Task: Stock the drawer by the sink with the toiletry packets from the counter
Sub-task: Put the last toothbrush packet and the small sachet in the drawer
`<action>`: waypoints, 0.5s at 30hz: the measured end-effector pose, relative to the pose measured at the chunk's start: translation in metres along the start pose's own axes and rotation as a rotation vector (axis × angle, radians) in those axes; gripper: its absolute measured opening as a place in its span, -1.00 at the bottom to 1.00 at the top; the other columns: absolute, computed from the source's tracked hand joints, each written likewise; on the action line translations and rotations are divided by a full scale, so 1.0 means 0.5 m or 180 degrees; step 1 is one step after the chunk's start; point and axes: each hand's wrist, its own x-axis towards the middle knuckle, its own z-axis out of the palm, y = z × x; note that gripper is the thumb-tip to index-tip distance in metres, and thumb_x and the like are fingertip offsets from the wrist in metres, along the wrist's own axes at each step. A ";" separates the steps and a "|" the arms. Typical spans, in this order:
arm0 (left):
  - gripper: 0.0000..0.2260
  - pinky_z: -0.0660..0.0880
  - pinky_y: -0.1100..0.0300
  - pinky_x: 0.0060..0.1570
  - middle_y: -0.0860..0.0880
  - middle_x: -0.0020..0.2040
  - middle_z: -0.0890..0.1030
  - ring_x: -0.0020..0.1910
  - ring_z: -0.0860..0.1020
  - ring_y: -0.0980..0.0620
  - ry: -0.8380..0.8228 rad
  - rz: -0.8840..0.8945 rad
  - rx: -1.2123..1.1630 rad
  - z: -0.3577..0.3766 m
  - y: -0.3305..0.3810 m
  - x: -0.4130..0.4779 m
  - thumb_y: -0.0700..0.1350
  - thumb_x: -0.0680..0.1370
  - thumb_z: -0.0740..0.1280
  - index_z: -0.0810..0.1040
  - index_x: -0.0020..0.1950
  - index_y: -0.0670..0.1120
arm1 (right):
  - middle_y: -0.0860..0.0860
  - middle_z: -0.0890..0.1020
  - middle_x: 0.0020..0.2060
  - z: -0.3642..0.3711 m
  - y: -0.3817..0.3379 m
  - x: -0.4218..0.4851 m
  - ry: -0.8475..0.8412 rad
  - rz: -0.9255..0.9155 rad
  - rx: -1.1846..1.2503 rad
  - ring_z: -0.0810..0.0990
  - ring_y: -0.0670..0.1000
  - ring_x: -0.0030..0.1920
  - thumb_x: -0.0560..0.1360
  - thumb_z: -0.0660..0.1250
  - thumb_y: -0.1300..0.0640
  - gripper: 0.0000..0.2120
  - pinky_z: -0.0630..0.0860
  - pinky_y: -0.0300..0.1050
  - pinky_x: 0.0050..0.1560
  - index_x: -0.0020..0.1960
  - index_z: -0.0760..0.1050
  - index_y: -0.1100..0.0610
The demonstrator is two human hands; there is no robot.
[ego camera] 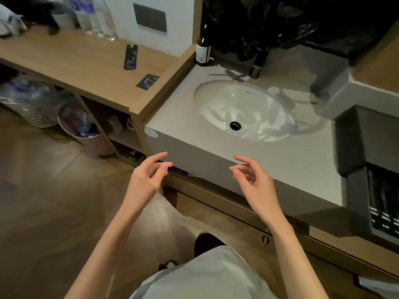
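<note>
A small dark blue toiletry packet [148,81] lies flat near the right end of the wooden counter [86,67]. A long dark packet [130,56] lies farther back on the same counter. My left hand [149,171] hovers with loosely curled fingers in front of the grey vanity's front face, holding nothing. My right hand [252,178] floats beside it, fingers relaxed and bare, over the vanity's front edge. Below the vanity runs the wooden drawer front [226,203], which looks closed; a bit of purple shows at its upper left corner.
A white oval sink [244,108] is set in the grey vanity top [179,119]. A dark bottle [203,51] and black bag stand behind it. A dark box [367,156] sits at the right. Water bottles [95,16] stand at the counter's back. A bin [86,130] is on the floor.
</note>
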 end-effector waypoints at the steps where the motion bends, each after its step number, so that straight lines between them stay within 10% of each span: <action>1: -0.75 0.53 0.26 0.01 0.08 -0.02 0.66 -0.11 0.63 0.20 0.0061 -0.0107 -0.0055 -0.035 -0.011 0.008 -0.12 0.57 0.30 0.49 0.24 0.07 | -0.17 0.65 -0.03 0.034 -0.014 0.015 -0.0095 0.0004 -0.0021 0.57 -0.26 0.03 0.56 0.29 0.09 -0.74 0.46 -0.37 0.05 0.24 0.49 -0.08; 15: -0.68 0.51 0.16 -0.04 0.09 0.06 0.61 -0.07 0.62 0.13 0.0402 0.0067 0.0276 -0.422 -0.052 0.431 -0.06 0.58 0.24 0.43 0.34 0.00 | -0.16 0.59 0.04 0.459 -0.227 0.419 -0.0269 -0.0357 -0.0210 0.54 -0.23 -0.03 0.57 0.25 0.13 -0.71 0.44 -0.53 -0.12 0.28 0.46 -0.04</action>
